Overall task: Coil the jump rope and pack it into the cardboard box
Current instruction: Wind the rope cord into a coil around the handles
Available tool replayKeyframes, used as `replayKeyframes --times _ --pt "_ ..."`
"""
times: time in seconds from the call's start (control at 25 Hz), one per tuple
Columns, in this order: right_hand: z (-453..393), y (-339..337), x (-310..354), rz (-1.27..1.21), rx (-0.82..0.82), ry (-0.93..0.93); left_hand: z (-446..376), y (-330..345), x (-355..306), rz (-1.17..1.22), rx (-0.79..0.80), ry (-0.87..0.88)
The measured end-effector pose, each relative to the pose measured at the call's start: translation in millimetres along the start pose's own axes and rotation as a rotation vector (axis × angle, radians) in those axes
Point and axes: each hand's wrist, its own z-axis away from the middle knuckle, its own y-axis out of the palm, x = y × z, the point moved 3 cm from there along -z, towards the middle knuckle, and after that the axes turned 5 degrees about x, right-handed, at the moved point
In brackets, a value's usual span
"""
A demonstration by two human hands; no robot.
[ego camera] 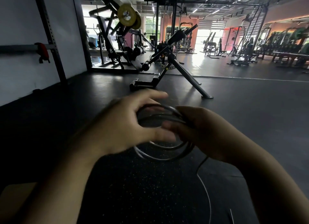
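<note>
A thin dark jump rope [168, 154] is wound into several loops between my hands, above the dark gym floor. My right hand [202, 132] is shut on one side of the coil, pinching the loops together. My left hand [123, 123] is blurred, its fingers spread and curled around the coil's left side. A loose tail of the rope [206, 190] hangs from the coil down toward the lower right. A tan corner of the cardboard box [18, 193] shows at the lower left, partly hidden by my left forearm.
A black adjustable bench frame [168, 60] stands on the floor just ahead. A rack upright with a red clamp [43, 51] lines the white wall at left. Weight machines and benches fill the far room.
</note>
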Motion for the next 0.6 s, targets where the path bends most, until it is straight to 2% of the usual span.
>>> replayKeyframes --times 0.08,0.2,0.28,0.4,0.48,0.6 --pt "0 5 5 0.025 0.028 -0.035 -1 17 -9 -0.109 0.099 -0.042" --pt "3 2 7 -0.075 0.001 0.001 -4 26 -5 -0.077 0.149 -0.116" --pt "3 -5 8 -0.147 -0.047 -0.038 -3 22 -3 -0.074 0.16 -0.09" --pt "5 -14 10 -0.305 -0.138 -0.172 1 21 -11 0.215 0.182 -0.067" --pt "7 -17 7 -0.439 -0.231 -0.189 2 20 -15 0.429 0.2 -0.092" --pt "8 -17 1 -0.584 -0.372 -0.149 2 18 -8 0.538 0.162 -0.047"
